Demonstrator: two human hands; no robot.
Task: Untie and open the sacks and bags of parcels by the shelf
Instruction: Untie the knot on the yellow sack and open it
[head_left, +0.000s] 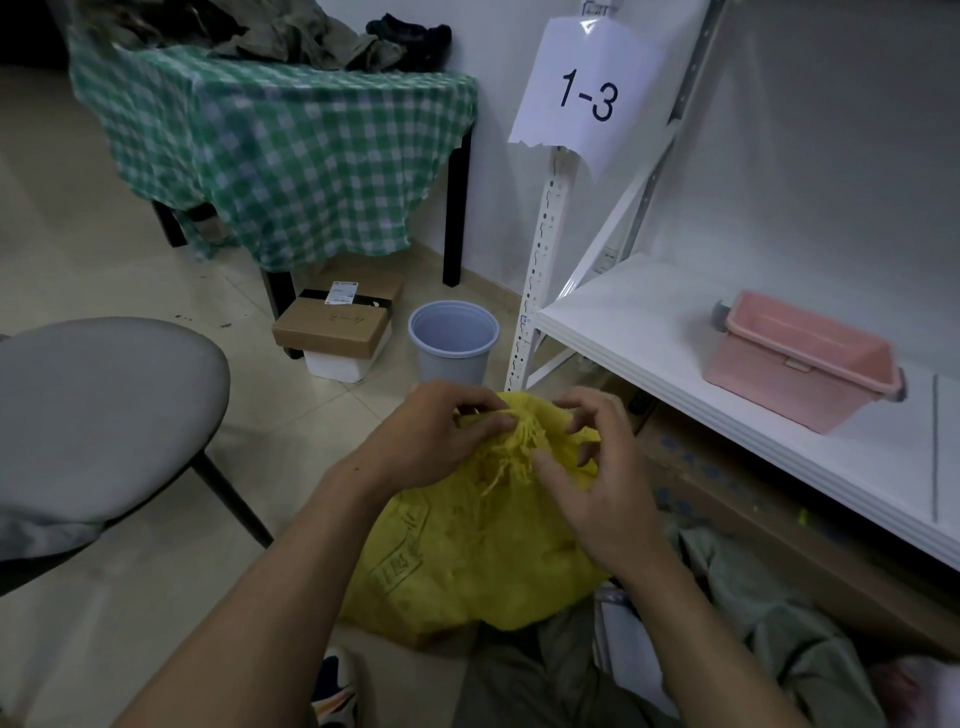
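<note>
Our shoe (332, 691): at the bottom edge, on the pale tiled floor, just in front of the sack.
Yellow sack (467, 561): a woven sack stands on the floor between our arms, just beside the shelf, bulging and full.
Sack neck (519, 441): bunched tight at the top, with frayed yellow strands hanging from it; we cannot make out the knot itself.
Left hand (441, 431): our fingers curl in and pinch the gathered neck from the left.
Right hand (597, 483): our thumb presses into the strands while the curled fingers pick at the neck from the right.
Progress: we judge this sack to be at the untying step, its mouth closed and no parcels showing.
What is left: loosening the tie, spreading the mouth open, then the other bags.
Grey-green bags (769, 597): soft bundles lie to the right of the sack; whether they are tied is hidden.
Chair (104, 415): a grey seat to our left.
Shelf (649, 322): white boards on the right, holding a pink tub (800, 358).
Bucket (452, 338): pale blue, on the floor beyond the sack.
Cardboard boxes (332, 327): stacked under a table with a green checked cloth (280, 156).
</note>
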